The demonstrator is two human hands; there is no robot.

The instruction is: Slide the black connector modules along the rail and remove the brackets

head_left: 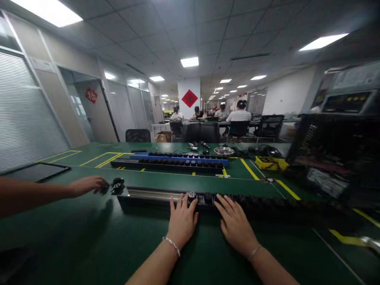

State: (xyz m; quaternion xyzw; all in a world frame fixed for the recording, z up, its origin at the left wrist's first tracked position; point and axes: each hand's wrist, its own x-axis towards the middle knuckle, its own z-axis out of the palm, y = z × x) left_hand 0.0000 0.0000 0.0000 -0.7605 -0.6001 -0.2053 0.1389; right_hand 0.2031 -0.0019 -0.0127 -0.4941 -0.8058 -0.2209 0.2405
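Observation:
A long black rail (160, 195) with a shiny metal channel lies across the green table before me. My left hand (181, 221) rests on the rail's near side, fingers spread, their tips beside a small black part (192, 195) with a light mark on top. Further right, my right hand (237, 227) has its fingers stretched over the rail, touching the row of black parts (252, 200) along it. Neither hand is closed around anything. The rail's right end is too dark to make out.
From the left, a co-worker's hand (86, 185) reaches to small black parts (118, 185) near the rail's left end. Beyond lie a blue rail (178, 157), another black rail (166, 165), a metal bowl (223, 151) and a yellow box (270, 163). Dark equipment (335, 146) stands right.

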